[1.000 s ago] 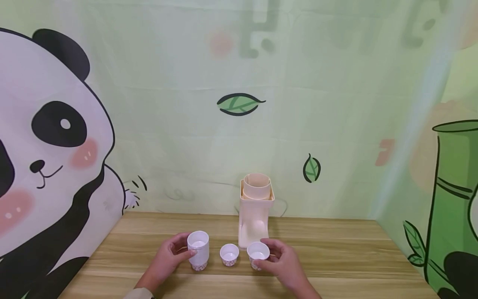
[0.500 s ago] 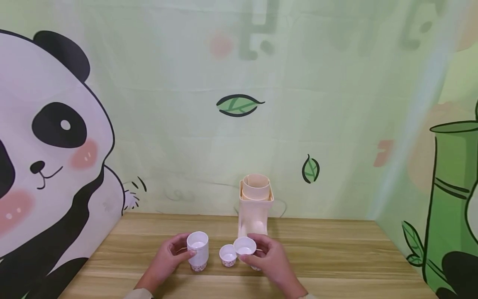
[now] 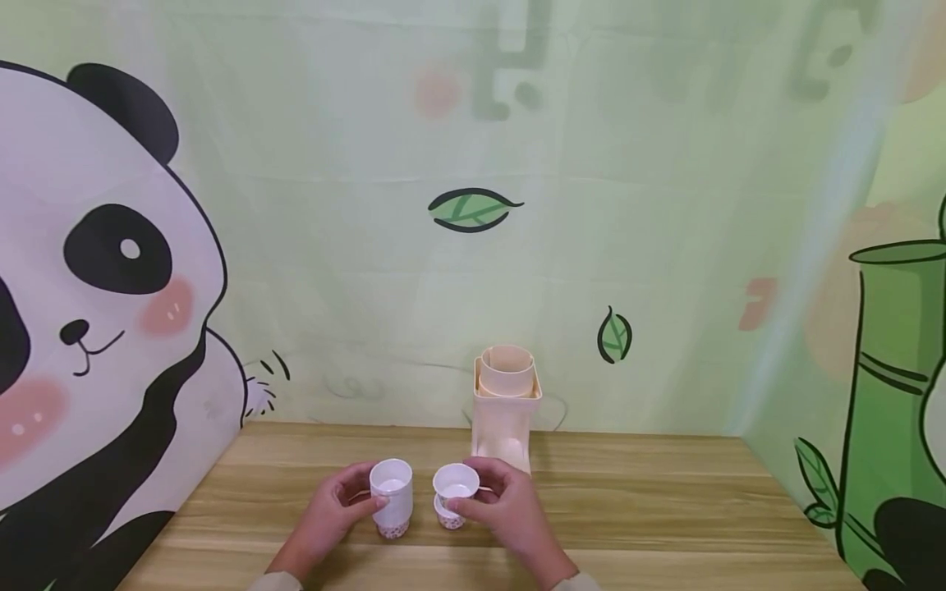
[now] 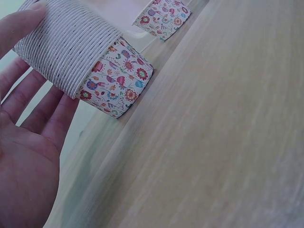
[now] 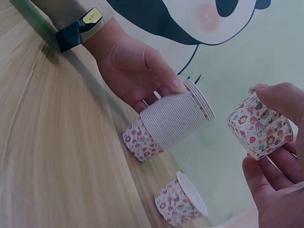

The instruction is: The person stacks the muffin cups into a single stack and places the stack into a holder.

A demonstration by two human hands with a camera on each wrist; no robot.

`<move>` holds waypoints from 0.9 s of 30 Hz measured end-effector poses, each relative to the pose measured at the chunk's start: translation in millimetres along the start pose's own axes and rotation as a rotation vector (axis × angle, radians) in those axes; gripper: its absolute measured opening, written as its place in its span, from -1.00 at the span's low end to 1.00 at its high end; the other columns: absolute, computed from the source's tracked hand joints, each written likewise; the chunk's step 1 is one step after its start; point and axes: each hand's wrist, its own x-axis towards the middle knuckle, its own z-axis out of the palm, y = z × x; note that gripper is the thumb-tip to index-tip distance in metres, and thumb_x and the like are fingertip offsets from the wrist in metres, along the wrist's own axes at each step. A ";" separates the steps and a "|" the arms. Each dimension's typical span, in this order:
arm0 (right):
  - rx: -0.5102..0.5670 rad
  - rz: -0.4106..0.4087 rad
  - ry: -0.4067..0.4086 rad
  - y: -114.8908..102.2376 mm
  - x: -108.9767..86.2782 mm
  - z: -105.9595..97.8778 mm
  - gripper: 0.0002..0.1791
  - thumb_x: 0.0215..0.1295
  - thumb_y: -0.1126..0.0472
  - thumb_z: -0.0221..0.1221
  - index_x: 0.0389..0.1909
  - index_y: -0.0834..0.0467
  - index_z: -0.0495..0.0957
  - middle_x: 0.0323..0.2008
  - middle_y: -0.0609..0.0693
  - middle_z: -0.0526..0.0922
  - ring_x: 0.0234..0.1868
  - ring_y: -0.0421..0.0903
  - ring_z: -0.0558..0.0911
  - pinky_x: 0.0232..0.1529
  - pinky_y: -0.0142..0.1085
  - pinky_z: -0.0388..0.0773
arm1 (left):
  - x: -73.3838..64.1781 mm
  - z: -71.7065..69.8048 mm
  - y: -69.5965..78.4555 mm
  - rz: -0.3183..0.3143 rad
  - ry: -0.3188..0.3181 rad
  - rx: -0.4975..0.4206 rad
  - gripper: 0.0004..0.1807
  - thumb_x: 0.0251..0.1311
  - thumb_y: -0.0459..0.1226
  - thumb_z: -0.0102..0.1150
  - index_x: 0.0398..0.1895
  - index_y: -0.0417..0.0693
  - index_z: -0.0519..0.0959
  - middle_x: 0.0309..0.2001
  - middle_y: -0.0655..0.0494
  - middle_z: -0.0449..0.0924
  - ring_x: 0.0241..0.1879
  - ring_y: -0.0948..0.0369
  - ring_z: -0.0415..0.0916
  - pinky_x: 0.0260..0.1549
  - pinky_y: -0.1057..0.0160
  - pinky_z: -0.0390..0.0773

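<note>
Furthest left we see a panda drawing (image 3: 118, 263) on the backdrop, towards ten o'clock from the left hand (image 3: 336, 502). That hand's grip is parted to the width of a stack of paper cups (image 3: 392, 497) and holds it, thumb on one side and fingers on the other. The stack is upright on the worktop (image 3: 665, 513) — a flowered wall at its foot, close-set white rims above.

At about three o'clock from it we find a standing cup (image 3: 449, 519), flowered, mouth up on the worktop. Directly at its twelve o'clock in the head view, overlapping it, is a raised cup (image 3: 456, 482); the right wrist view shows the two apart. The right hand (image 3: 512, 502) has this one pinched between thumb and fingers, its grip only cup-wide.

Behind, at one o'clock from the standing cup, rises a peach-coloured stand (image 3: 502, 431) with a round tube on top. Furthest right — around two o'clock from the right hand — we see drawn bamboo (image 3: 894, 328).
</note>
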 end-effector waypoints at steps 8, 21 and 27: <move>-0.026 -0.026 -0.017 -3.1 9.7 13.9 -0.37 0.04 0.35 0.53 0.15 0.42 0.55 0.03 0.31 0.69 -0.04 -0.13 0.68 0.02 -0.39 0.68 | -0.2 -0.5 -0.9 -0.007 -0.003 0.003 -0.41 0.16 -0.36 0.44 0.27 -0.28 0.51 0.10 -0.19 0.67 0.01 0.30 0.63 0.04 0.42 0.60; -0.017 -0.040 -0.032 0.1 26.2 38.6 -0.38 0.07 0.32 0.53 0.17 0.36 0.57 0.02 0.25 0.73 0.02 0.00 0.72 0.06 -0.35 0.68 | -1.3 -1.8 2.1 0.006 -0.032 -0.007 -0.42 0.20 -0.34 0.42 0.29 -0.28 0.50 0.15 -0.24 0.64 0.04 0.30 0.62 0.06 0.43 0.60; -0.010 -0.028 -0.038 1.5 33.2 46.7 -0.39 0.08 0.27 0.53 0.16 0.32 0.59 0.02 0.20 0.75 0.02 -0.03 0.73 0.04 -0.40 0.68 | -1.3 -2.0 1.6 0.004 -0.036 -0.001 -0.44 0.20 -0.32 0.42 0.28 -0.24 0.52 0.15 -0.21 0.66 0.06 0.26 0.62 0.07 0.42 0.59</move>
